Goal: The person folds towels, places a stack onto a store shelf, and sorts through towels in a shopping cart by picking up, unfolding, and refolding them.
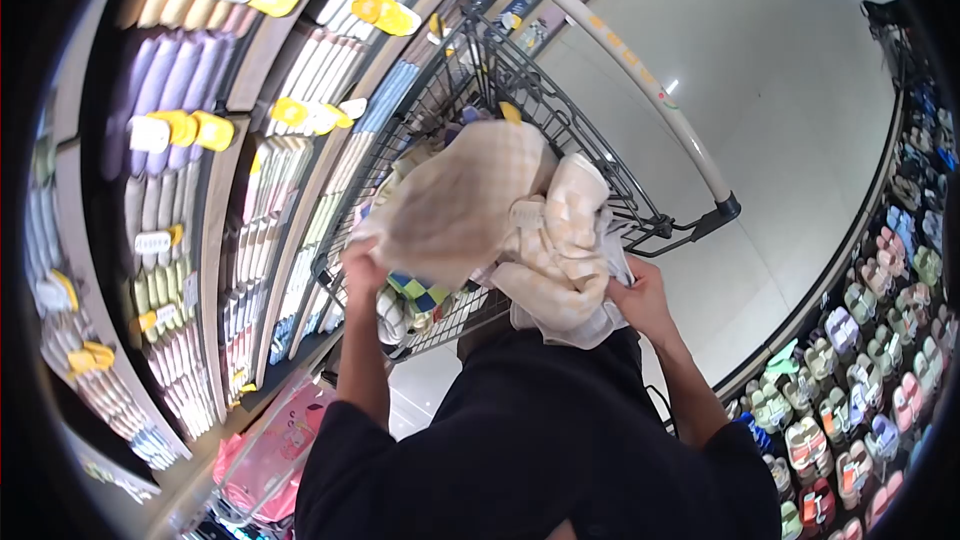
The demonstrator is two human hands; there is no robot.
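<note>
My left hand (363, 265) grips the edge of a beige checked towel (455, 205), which hangs spread out over a shopping cart (655, 228) and is blurred by motion. My right hand (643, 298) is closed on a bundle of cream and white checked towels (568, 252), loosely folded, with a pale label on one of them. The bundle lies against the right side of the beige towel, close to my body. Beneath the beige towel, other colourful cloths (418, 292) show inside the cart's wire basket; most of them are hidden.
Shelves (210, 270) packed with folded towels and yellow tags rise along the left. The cart's handle (630, 65) points away on the far side. Rows of slippers (860, 370) line a curved display at right. A pink bag (275, 455) stands at lower left.
</note>
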